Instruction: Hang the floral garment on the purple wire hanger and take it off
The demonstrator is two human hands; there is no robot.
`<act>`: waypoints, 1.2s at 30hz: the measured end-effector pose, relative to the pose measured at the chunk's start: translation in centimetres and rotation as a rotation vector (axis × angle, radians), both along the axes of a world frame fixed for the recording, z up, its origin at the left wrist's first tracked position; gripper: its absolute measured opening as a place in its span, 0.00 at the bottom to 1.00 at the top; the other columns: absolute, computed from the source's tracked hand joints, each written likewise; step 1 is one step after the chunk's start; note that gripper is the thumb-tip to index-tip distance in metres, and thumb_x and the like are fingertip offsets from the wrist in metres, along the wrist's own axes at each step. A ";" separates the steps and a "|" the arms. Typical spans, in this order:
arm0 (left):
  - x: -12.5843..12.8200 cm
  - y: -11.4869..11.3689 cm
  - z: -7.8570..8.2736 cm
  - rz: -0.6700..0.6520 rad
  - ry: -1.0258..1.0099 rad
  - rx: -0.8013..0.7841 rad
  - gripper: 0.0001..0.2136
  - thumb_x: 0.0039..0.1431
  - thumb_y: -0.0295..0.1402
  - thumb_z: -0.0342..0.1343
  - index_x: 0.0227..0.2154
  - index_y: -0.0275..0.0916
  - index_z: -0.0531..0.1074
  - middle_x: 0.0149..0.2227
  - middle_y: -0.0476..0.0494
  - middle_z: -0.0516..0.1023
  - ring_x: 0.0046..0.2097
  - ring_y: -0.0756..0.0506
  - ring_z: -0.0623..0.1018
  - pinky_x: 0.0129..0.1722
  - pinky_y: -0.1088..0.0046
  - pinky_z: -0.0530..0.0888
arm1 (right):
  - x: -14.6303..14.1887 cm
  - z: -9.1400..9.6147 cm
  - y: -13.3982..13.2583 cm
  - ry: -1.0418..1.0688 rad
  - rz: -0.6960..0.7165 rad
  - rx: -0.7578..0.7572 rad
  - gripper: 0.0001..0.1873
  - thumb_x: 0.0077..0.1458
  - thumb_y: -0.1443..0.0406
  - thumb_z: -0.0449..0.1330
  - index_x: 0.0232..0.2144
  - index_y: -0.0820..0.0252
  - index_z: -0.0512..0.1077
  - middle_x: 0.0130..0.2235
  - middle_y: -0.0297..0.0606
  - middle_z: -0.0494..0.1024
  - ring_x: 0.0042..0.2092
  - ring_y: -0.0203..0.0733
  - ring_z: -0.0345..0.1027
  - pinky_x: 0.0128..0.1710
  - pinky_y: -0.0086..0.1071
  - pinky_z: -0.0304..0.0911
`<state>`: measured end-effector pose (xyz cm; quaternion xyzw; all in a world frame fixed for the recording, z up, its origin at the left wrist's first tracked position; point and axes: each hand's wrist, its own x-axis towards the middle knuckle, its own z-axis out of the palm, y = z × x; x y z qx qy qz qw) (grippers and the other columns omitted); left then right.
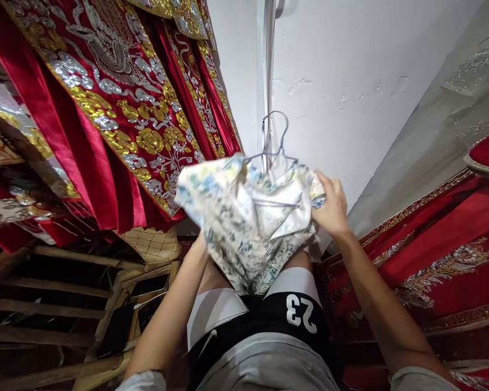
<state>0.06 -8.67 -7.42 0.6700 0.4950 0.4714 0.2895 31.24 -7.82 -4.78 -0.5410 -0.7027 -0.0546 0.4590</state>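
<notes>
A white floral-print shirt [232,217] with blue and yellow patches hangs in front of me, partly smeared by motion. A thin purple wire hanger [284,142] sits in its neck, the hook pointing up. At the right shoulder of the shirt, my right hand [333,205] grips the cloth, its fingers closed around the edge. My left hand [201,247] reaches up under the shirt's left side; only the wrist area shows, and the cloth hides the fingers.
Red garments with gold and silver sequins [150,141] hang at the left. More red embroidered cloth [444,260] is at the right, beside sheer pale fabric [427,108]. A white wall [330,65] stands ahead. Wooden slatted furniture [61,288] is at lower left.
</notes>
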 end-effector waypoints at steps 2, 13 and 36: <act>-0.6 -0.2 -2.0 0.061 -0.224 -0.080 0.29 0.73 0.45 0.33 0.54 0.34 0.75 0.47 0.34 0.82 0.52 0.41 0.81 0.51 0.63 0.79 | 0.7 1.6 1.1 0.038 -0.087 0.019 0.36 0.54 0.59 0.63 0.65 0.50 0.64 0.47 0.49 0.69 0.50 0.63 0.66 0.51 0.54 0.64; 2.5 -3.7 -9.6 0.134 -0.541 -0.273 0.33 0.54 0.48 0.66 0.59 0.37 0.69 0.62 0.32 0.73 0.65 0.33 0.71 0.67 0.54 0.67 | -3.0 0.2 -2.5 0.061 0.430 -0.041 0.35 0.54 0.53 0.65 0.63 0.49 0.65 0.66 0.42 0.64 0.70 0.63 0.49 0.68 0.58 0.49; 8.2 -6.4 -16.4 0.264 -0.034 0.403 0.14 0.61 0.30 0.56 0.50 0.39 0.70 0.49 0.37 0.76 0.52 0.40 0.76 0.55 0.59 0.72 | -10.8 -13.4 -6.2 0.905 0.562 -0.958 0.18 0.50 0.52 0.60 0.17 0.58 0.68 0.16 0.31 0.64 0.21 0.34 0.54 0.23 0.31 0.48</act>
